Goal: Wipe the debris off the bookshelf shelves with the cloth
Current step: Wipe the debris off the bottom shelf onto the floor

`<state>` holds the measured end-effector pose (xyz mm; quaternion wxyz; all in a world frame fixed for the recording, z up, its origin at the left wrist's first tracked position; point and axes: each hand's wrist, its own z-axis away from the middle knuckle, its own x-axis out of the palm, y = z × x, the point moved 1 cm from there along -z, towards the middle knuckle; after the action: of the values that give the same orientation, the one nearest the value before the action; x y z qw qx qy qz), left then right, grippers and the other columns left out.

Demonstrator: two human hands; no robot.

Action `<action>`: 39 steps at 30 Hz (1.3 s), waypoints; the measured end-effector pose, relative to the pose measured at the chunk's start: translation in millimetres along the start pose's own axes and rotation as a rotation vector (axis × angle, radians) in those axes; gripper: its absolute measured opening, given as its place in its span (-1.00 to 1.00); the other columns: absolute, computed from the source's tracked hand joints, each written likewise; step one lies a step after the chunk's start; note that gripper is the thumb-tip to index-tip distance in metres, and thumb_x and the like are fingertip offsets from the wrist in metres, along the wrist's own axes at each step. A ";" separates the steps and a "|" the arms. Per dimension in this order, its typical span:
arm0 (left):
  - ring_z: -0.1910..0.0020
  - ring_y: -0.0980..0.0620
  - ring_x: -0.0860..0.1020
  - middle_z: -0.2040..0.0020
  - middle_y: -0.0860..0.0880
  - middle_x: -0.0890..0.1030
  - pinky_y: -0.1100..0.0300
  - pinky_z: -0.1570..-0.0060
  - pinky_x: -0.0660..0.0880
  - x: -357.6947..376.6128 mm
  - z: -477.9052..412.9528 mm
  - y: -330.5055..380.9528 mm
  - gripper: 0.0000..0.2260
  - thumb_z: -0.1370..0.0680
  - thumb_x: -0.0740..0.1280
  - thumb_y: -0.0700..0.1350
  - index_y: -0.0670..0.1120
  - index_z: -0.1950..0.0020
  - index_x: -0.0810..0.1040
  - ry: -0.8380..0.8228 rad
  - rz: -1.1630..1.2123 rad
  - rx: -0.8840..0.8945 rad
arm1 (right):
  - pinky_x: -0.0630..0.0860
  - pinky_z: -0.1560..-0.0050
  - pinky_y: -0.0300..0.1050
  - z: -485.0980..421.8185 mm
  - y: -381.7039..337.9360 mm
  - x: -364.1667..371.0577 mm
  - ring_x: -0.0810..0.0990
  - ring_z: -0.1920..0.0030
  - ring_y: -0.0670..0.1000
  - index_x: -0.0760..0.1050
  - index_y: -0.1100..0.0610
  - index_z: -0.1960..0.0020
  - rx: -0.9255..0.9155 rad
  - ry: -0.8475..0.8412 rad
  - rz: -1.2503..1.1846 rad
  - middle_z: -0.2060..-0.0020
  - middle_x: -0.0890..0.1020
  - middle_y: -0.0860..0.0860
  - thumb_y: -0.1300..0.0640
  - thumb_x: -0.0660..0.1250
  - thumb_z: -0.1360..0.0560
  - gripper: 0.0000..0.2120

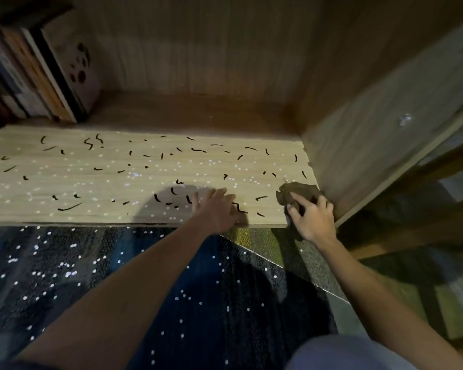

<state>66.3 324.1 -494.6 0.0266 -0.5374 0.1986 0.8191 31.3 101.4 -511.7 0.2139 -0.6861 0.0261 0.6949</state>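
Note:
A light wooden shelf (134, 182) runs across the view, strewn with several short black strands of debris (195, 149) and many tiny white specks. A bunched brown cloth (300, 192) lies at the shelf's front right corner, against the side panel. My right hand (313, 218) grips the cloth from the near side, fingers curled over it. My left hand (215, 209) rests flat on the shelf's front edge, fingers straight, left of the cloth, among the black strands.
Several books (38, 76) stand at the back left of the shelf. The bookcase's right side panel (364, 145) rises beside the cloth. Below the shelf's front edge lies a dark blue rug (118, 276) sprinkled with white specks.

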 end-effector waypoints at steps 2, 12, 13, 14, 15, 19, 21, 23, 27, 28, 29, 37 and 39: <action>-0.52 -0.07 -0.07 -0.55 -0.02 0.00 -0.23 -0.39 -0.23 1.3 -6.3 -0.5 -0.34 -0.53 0.20 0.24 0.00 -0.53 0.09 0.003 0.027 0.014 | 0.25 -0.26 0.08 1.8 0.2 2.9 0.29 -0.24 0.27 0.26 -0.15 -0.42 0.017 0.001 0.104 -0.28 0.34 0.22 -0.09 0.13 -0.56 -0.57; -0.52 -0.05 -0.06 -0.55 -0.02 0.02 -0.22 -0.39 -0.23 -5.6 -10.2 -2.6 -0.27 -0.46 0.28 0.27 0.00 -0.52 0.13 -0.021 0.061 0.049 | 0.31 -0.24 -0.02 26.3 -44.3 2.9 0.35 -0.19 0.11 0.43 0.01 -0.32 -0.242 0.074 -0.378 -0.15 0.44 0.11 0.21 0.21 -0.52 -0.63; -0.52 -0.05 -0.07 -0.55 -0.02 0.02 -0.22 -0.39 -0.23 -5.3 -7.2 -3.4 -0.28 -0.47 0.27 0.26 0.00 -0.53 0.12 -0.023 0.059 0.050 | 0.30 -0.28 0.00 12.9 -38.4 -0.9 0.35 -0.21 0.15 0.41 0.02 -0.33 -0.151 0.115 -0.355 -0.18 0.43 0.13 0.20 0.20 -0.53 -0.62; -0.52 -0.04 -0.08 -0.55 -0.01 0.01 -0.21 -0.39 -0.24 -4.2 -5.7 -4.9 -0.29 -0.49 0.27 0.24 0.00 -0.53 0.11 -0.022 0.058 0.044 | 0.27 -0.31 0.02 2.4 -30.2 -5.2 0.34 -0.23 0.17 0.39 0.02 -0.35 -0.061 0.133 -0.308 -0.22 0.41 0.16 0.18 0.19 -0.54 -0.61; -0.52 -0.04 -0.09 -0.55 -0.01 0.00 -0.21 -0.39 -0.24 -2.7 -3.1 -9.1 -0.31 -0.50 0.25 0.23 0.00 -0.53 0.10 -0.020 0.054 0.034 | 0.23 -0.34 0.03 -1.1 -25.2 -6.5 0.32 -0.25 0.18 0.36 0.02 -0.37 0.001 0.122 -0.250 -0.26 0.38 0.16 0.15 0.18 -0.55 -0.61; -0.52 -0.05 -0.10 -0.56 0.00 -0.05 -0.23 -0.41 -0.20 2.5 5.6 -24.5 -0.30 -0.51 0.20 0.26 0.00 -0.53 0.05 -0.011 0.025 0.008 | 0.20 -0.37 -0.01 37.2 -37.4 20.0 0.27 -0.28 0.08 0.32 -0.03 -0.39 -0.203 0.046 -0.085 -0.33 0.34 0.07 0.11 0.20 -0.56 -0.59; -0.52 -0.04 -0.10 -0.56 0.01 -0.06 -0.23 -0.39 -0.22 4.6 13.4 -28.4 -0.36 -0.54 0.22 0.17 0.01 -0.53 0.05 0.029 -0.004 0.001 | 0.27 -0.32 -0.03 55.6 -45.3 28.4 0.30 -0.22 0.03 0.34 -0.01 -0.39 -0.334 0.025 -0.211 -0.27 0.40 0.05 0.15 0.19 -0.56 -0.60; -0.52 -0.03 -0.08 -0.55 0.02 -0.06 -0.24 -0.39 -0.21 9.0 22.9 -29.7 -0.42 -0.57 0.22 0.08 0.02 -0.53 0.06 0.077 -0.012 0.018 | 0.30 -0.29 -0.01 44.8 -46.3 23.0 0.31 -0.19 0.03 0.35 0.00 -0.39 -0.291 0.055 -0.281 -0.24 0.42 0.06 0.18 0.18 -0.56 -0.60; -0.50 -0.01 0.02 -0.53 0.06 0.03 -0.21 -0.41 -0.19 20.6 38.6 -34.4 -0.50 -0.60 0.15 0.02 0.06 -0.51 0.09 0.173 -0.045 0.025 | 0.26 -0.31 -0.03 31.6 -47.0 21.4 0.30 -0.20 0.08 0.32 -0.02 -0.40 -0.169 0.099 -0.125 -0.28 0.39 0.09 0.15 0.17 -0.56 -0.59; -0.49 0.00 0.06 -0.52 0.06 0.07 -0.20 -0.41 -0.19 23.0 41.5 -36.8 -0.53 -0.60 0.13 0.01 0.07 -0.50 0.11 0.199 -0.064 0.023 | 0.25 -0.34 -0.04 42.4 -54.8 26.6 0.30 -0.23 0.07 0.33 -0.02 -0.40 -0.241 0.062 -0.093 -0.30 0.37 0.07 0.15 0.19 -0.56 -0.59; -0.48 0.01 0.08 -0.50 0.07 0.12 -0.20 -0.42 -0.18 26.3 44.0 -39.3 -0.56 -0.60 0.12 0.01 0.08 -0.49 0.16 0.222 -0.084 0.024 | 0.25 -0.36 -0.03 56.8 -61.9 32.4 0.30 -0.24 0.06 0.35 -0.02 -0.38 -0.325 0.033 -0.107 -0.29 0.37 0.05 0.16 0.20 -0.55 -0.59; -0.48 0.05 0.06 -0.46 0.11 0.20 -0.23 -0.40 -0.21 40.7 53.6 -44.9 -0.61 -0.60 0.11 0.00 0.11 -0.43 0.23 0.262 -0.109 0.050 | 0.25 -0.35 0.01 37.2 -67.5 24.5 0.29 -0.28 0.07 0.37 -0.03 -0.36 -0.258 0.061 -0.153 -0.31 0.39 0.06 0.16 0.18 -0.55 -0.61; -0.50 0.04 -0.01 -0.48 0.09 0.16 -0.22 -0.40 -0.24 38.6 54.1 -43.4 -0.60 -0.60 0.09 0.00 0.10 -0.45 0.21 0.239 -0.106 0.046 | 0.31 -0.33 0.09 65.5 -79.0 41.8 0.33 -0.28 0.10 0.46 -0.01 -0.29 -0.378 0.051 -0.139 -0.26 0.43 0.05 0.17 0.25 -0.51 -0.64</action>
<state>14.1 376.5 -523.3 0.0582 -0.6401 0.1904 0.7421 -2.7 205.7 -527.9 0.1281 -0.7316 -0.1468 0.6533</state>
